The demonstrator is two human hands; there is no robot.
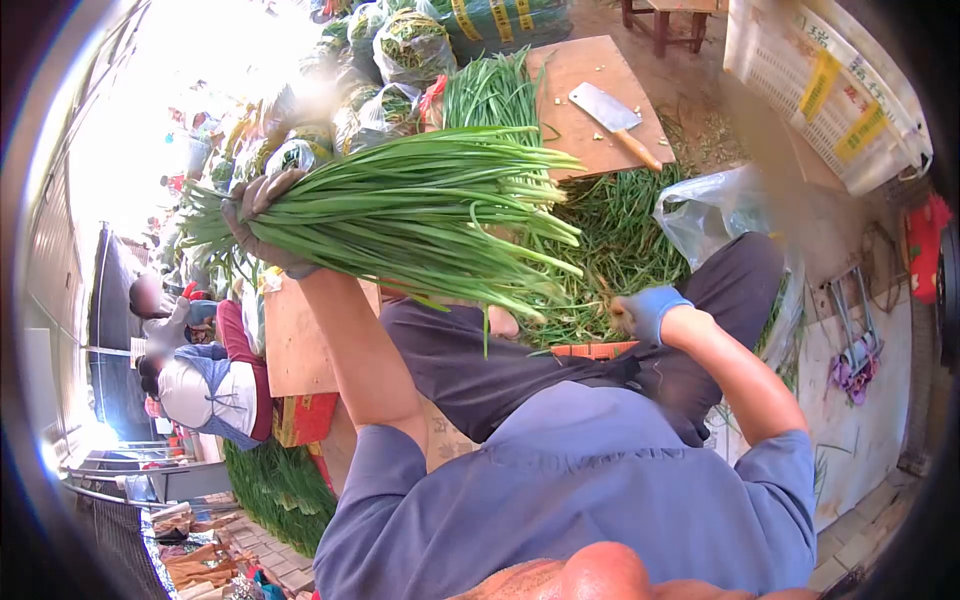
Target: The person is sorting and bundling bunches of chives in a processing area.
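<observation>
A large bunch of long green garlic chives [400, 205] stretches across the view, its pale cut ends pointing right. My left hand [265, 218], in a brownish work glove, is wrapped round the leafy end and holds it up. My right hand [648, 314], in a blue glove with a dirty brown front, hovers over my lap, apart from the bunch. Its fingers look curled and slightly blurred; whatever is in them cannot be made out. Beyond the bunch, a cleaver [608, 112] with a wooden handle lies on a wooden board [575, 75], beside another pile of chives [490, 95].
Loose trimmings [620, 235] cover the ground between my knees. A clear plastic bag [710, 205] lies by my right knee, below a white crate [830, 90]. Bagged greens [415, 48] are stacked at the back. Two people sit at the left, near more chives [280, 490].
</observation>
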